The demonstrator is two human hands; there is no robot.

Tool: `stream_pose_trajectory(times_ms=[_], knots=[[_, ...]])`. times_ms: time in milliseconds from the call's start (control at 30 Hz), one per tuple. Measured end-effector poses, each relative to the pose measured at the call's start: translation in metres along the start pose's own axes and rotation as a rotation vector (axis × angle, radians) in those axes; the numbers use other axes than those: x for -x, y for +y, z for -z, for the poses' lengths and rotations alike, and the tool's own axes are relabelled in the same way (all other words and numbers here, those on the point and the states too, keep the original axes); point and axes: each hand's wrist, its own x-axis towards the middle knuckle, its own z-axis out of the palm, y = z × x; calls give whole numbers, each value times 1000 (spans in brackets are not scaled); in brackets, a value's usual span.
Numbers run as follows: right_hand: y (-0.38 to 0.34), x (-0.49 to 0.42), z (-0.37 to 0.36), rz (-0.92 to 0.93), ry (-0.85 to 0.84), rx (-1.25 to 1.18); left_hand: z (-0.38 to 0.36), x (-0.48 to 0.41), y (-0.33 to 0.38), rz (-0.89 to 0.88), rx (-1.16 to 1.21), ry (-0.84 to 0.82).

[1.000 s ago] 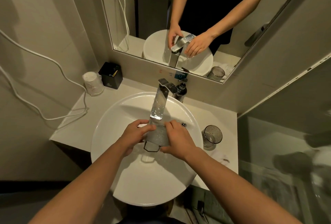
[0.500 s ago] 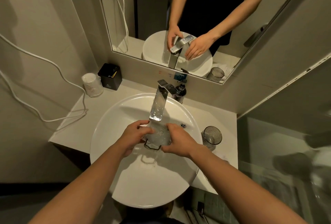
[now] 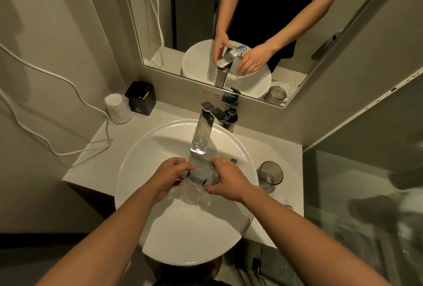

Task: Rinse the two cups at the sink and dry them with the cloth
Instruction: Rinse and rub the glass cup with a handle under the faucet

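While faucet-blocked [image 3: 201, 136], ribbed cup [image 3: 270, 175] beside basin [image 3: 146, 228]

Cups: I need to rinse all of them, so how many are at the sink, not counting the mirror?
2. One clear cup is held by both hands over the basin under the tap. One ribbed cup stands on the counter, right of the basin.

A pale counter [image 3: 278, 148] fills the frame's centre, carrying a round white basin [image 3: 146, 148], a ribbed glass cup [image 3: 270, 175] at right, and a black box [image 3: 140, 98] and white cable [image 3: 100, 144] at upper left.
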Motion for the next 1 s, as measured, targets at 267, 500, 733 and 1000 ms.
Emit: stream_pose_trajectory(times_ms=[267, 500, 733, 1000], knots=[[-1, 4, -3, -33, -60, -92, -6, 0, -1, -97, -19, 21], [-14, 3, -5, -82, -39, -98, -14, -1, -3, -94, -11, 78], [-9, -1, -3, -73, -107, -118, 2, 2, -8, -27, -22, -23], [-10, -1, 7, -66, -45, -291, -3, 8, -2, -13, 24, 51]])
